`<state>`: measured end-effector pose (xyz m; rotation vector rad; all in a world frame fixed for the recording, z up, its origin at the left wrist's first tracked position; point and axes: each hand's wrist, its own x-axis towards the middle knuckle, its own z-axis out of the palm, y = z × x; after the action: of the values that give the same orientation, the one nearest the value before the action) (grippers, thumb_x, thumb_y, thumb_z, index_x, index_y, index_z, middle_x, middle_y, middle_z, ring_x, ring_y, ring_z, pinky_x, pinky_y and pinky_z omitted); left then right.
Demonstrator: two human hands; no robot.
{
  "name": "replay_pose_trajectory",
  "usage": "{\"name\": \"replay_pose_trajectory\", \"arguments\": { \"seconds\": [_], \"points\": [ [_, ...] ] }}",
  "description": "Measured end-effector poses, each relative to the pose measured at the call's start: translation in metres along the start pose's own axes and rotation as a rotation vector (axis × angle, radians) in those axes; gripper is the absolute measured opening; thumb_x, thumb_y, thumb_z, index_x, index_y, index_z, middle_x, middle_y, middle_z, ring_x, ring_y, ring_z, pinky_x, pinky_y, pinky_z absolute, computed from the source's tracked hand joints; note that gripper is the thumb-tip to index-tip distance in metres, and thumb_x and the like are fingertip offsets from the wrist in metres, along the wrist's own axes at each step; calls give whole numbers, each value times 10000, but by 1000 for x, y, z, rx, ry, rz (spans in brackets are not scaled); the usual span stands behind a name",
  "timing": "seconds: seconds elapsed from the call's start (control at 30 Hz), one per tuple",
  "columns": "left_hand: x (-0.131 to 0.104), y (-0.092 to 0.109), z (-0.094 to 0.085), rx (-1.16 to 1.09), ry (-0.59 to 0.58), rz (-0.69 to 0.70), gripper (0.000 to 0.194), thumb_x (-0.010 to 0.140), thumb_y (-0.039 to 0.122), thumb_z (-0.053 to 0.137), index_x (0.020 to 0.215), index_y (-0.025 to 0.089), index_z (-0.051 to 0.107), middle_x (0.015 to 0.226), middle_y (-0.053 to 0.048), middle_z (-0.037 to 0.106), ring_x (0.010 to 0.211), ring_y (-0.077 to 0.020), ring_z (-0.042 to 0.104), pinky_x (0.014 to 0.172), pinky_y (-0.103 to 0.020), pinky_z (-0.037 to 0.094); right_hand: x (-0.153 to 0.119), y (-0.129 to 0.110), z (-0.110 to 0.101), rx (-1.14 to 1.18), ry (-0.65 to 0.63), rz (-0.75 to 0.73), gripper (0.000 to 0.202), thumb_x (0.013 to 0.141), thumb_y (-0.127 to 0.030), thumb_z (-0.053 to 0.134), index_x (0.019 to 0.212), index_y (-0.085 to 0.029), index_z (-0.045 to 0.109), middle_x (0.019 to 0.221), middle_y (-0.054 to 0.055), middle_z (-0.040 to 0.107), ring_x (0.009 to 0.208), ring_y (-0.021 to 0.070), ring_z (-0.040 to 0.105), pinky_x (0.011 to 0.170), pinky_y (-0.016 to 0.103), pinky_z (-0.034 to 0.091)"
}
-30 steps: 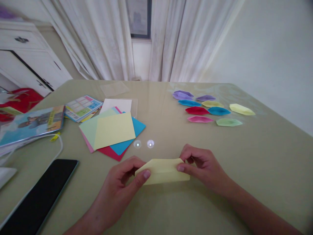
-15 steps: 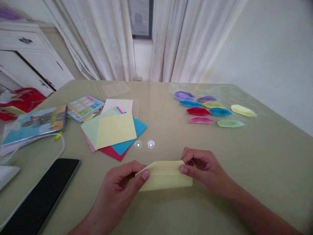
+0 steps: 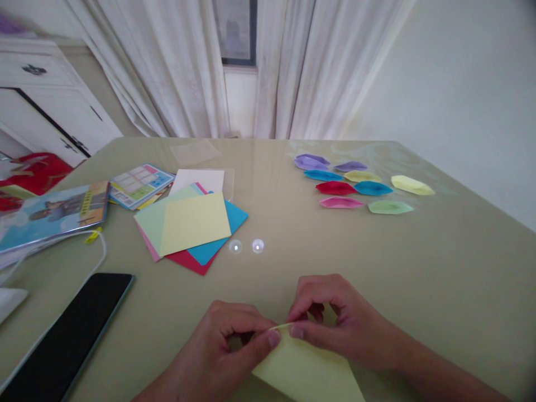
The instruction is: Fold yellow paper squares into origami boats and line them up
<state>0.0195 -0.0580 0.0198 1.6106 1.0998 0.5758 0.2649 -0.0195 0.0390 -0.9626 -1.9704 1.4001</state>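
L hand (image 3: 224, 343) & R hand (image 3: 347, 324): fingers (image 3: 251, 320) of both pinched w/ no visible gap on upper edge of pale-yellow paper sheet (image 3: 312, 368), R of rectangular black phone (image 3: 71, 340). Fanned pile of multicoloured rectangular paper sheets (image 3: 195, 223) beyond phone, to its R; small pointed folded-paper shapes, assorted colours (image 3: 362, 176), on beige worktop (image 3: 439, 268), farther beyond, well R of phone.

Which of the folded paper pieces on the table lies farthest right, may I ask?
The pale yellow piece behind the green one; its right tip reaches past every other. The second yellow piece lies further left.
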Motion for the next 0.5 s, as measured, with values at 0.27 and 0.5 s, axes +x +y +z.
{"name": "replay_pose_trajectory", "arguments": {
  "seconds": [0.27,0.5],
  "points": [
    [-1,2,-2,-40,30,18,310,1025,461,622,959,290,872,703,-4,733,657,-147,631,617,-249,411,0,3,1,5,56,-13,134,929,-249,759,820,-171,768,711,-9,626,614,104,546,567,226,432],
    [-1,3,1,28,76,52,327,1017,448,623,852,262,836,737,-2,775,682,-164,694,638,-238,473,2,3,4,6,38,-28,143,928,-276,770,823,-180,781,706,-9,616,609,109,540,565,234,419]
  ]
}}
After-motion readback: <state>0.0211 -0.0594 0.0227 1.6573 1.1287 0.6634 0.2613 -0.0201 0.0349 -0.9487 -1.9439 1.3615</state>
